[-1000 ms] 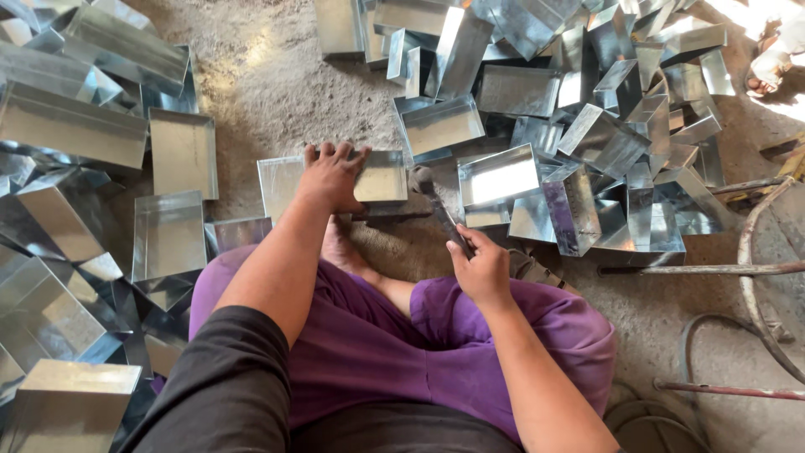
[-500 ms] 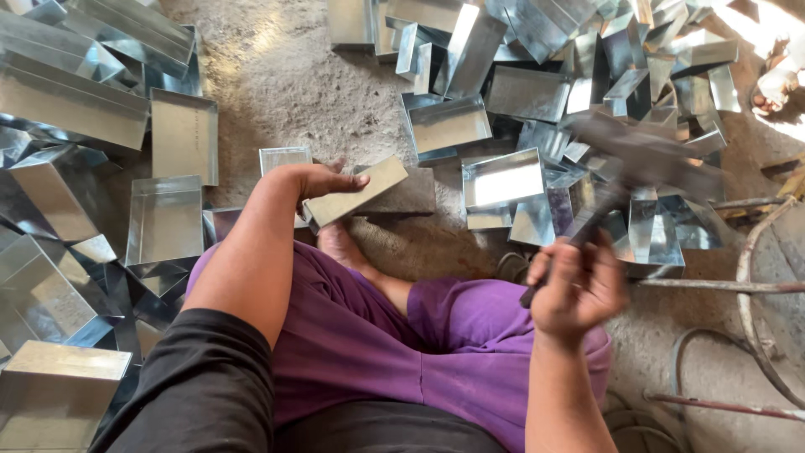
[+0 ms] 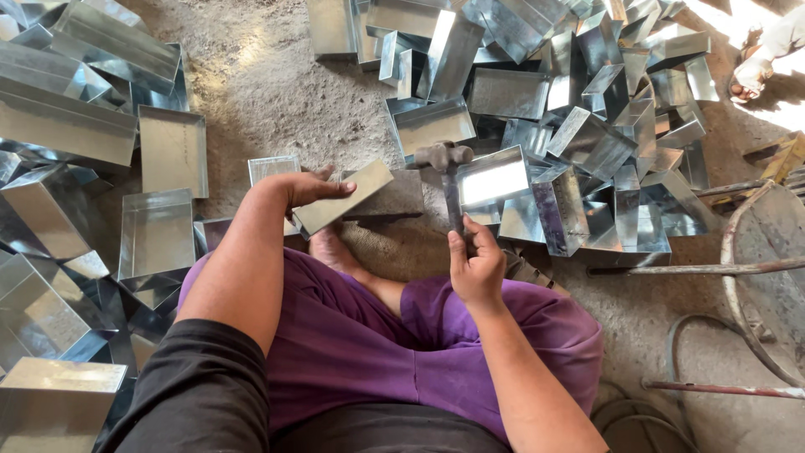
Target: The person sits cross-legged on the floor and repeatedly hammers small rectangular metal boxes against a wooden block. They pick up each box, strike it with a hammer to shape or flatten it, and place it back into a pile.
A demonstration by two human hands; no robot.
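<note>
I sit cross-legged on the ground in purple trousers. My left hand (image 3: 314, 186) grips a shiny sheet-metal tray (image 3: 342, 196), tilted on its edge against a dark flat block (image 3: 394, 199) in front of my legs. My right hand (image 3: 475, 267) is closed around the handle of a hammer (image 3: 446, 168), held upright, its dark head just right of the tray and above the block.
Several finished metal trays (image 3: 172, 149) lie on the left, and a big heap of metal trays (image 3: 587, 109) rises at the upper right. Bent steel rods (image 3: 696, 268) and a round frame lie right of me. Another person's hand (image 3: 750, 75) shows at the top right.
The tray went from lying flat under my left hand to being tipped on edge. My right hand swung the hammer up and out to the right, then brought it back over the block.
</note>
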